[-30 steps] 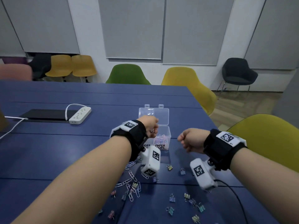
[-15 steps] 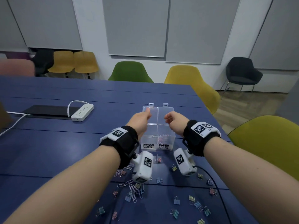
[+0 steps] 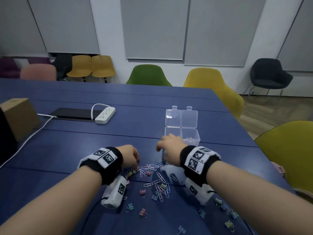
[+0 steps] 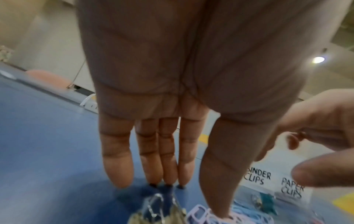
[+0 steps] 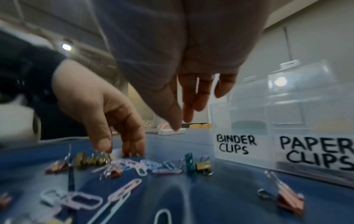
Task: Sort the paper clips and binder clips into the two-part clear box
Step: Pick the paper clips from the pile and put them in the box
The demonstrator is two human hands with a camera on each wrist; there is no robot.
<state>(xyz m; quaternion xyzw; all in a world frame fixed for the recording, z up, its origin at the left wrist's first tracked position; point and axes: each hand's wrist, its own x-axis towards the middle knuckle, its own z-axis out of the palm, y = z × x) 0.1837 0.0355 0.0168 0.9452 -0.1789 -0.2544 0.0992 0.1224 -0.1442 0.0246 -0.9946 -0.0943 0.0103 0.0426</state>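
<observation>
The two-part clear plastic box (image 3: 182,133), lid back and labels facing the person, stands on the blue surface (image 3: 84,150) just beyond the scattered pastel paper clips (image 3: 152,167) and small coloured binder clips (image 3: 143,192). Left hand (image 3: 130,155) reaches fingertips-down onto a gold binder clip (image 5: 91,159), its grip not closed; right hand (image 3: 171,146) hovers relaxed, empty, beside the box.

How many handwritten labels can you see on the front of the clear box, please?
2. The BINDER CLIPS label is on the left compartment of the clear box, and the PAPER CLIPS label is on the right one. The box's other sides are hidden, so more may exist.
</observation>
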